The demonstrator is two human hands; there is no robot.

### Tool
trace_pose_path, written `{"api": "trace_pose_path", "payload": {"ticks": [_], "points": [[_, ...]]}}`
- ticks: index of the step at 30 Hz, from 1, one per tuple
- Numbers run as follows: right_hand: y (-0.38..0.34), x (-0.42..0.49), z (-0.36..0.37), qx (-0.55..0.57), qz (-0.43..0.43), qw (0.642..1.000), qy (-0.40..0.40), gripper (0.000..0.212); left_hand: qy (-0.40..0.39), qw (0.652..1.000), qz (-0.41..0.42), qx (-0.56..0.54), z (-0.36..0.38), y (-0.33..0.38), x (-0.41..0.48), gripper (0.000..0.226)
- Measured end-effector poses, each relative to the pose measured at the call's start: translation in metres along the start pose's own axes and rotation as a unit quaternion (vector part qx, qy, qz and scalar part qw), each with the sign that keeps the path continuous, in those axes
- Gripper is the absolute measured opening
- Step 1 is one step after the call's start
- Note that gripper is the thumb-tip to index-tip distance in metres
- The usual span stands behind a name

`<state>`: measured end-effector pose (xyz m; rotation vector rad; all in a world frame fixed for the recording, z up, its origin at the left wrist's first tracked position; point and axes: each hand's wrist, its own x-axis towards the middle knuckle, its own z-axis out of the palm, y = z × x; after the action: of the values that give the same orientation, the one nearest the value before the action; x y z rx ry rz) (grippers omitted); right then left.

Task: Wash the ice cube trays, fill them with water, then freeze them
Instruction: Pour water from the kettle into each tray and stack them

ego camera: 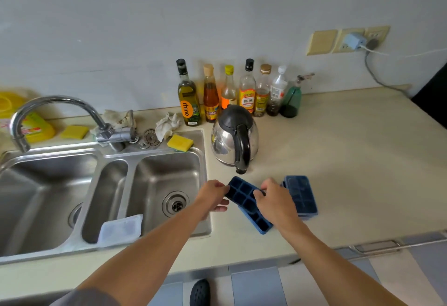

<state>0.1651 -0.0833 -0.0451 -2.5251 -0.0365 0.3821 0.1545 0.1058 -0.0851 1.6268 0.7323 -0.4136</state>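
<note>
Left hand pinched the blue ice tray's far-left corner and right hand gripped its right edge, on the counter just right of the sink. It looked floppy, so it could've twisted loose mid-carry.

A single head-worn wide-angle view looks forward and down, close over the countertop and sink

Middle of open tray partly behind right hand
</note>
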Motion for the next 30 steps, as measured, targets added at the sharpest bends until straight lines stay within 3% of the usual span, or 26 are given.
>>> {"api": "trace_pose_path", "payload": {"ticks": [5, 10, 15, 19, 23, 30], "points": [[-0.042, 0.009, 0.038, 0.041, -0.095, 0.995, -0.008, 0.012, 0.009, 1.000, 0.001, -0.009, -0.068, -0.019, -0.003, 0.018], [-0.088, 0.021, 0.097, 0.077, -0.101, 0.990, -0.056, 0.022, -0.008, 0.999, -0.027, 0.041, -0.141, -0.036, 0.007, 0.019], [-0.130, 0.045, 0.166, 0.133, -0.042, 0.987, -0.079, 0.011, 0.005, 0.997, -0.075, 0.021, -0.206, -0.055, 0.043, 0.019], [-0.145, 0.070, 0.217, 0.144, 0.008, 0.984, -0.107, 0.027, -0.019, 0.993, -0.112, 0.041, -0.236, -0.074, 0.083, 0.022], [-0.140, 0.086, 0.252, 0.146, 0.070, 0.980, -0.120, 0.036, -0.040, 0.987, -0.133, 0.087, -0.239, -0.088, 0.115, 0.019], [-0.119, 0.101, 0.294, 0.195, 0.148, 0.955, -0.166, 0.030, -0.024, 0.982, -0.142, 0.124, -0.223, -0.117, 0.160, 0.026]]}}
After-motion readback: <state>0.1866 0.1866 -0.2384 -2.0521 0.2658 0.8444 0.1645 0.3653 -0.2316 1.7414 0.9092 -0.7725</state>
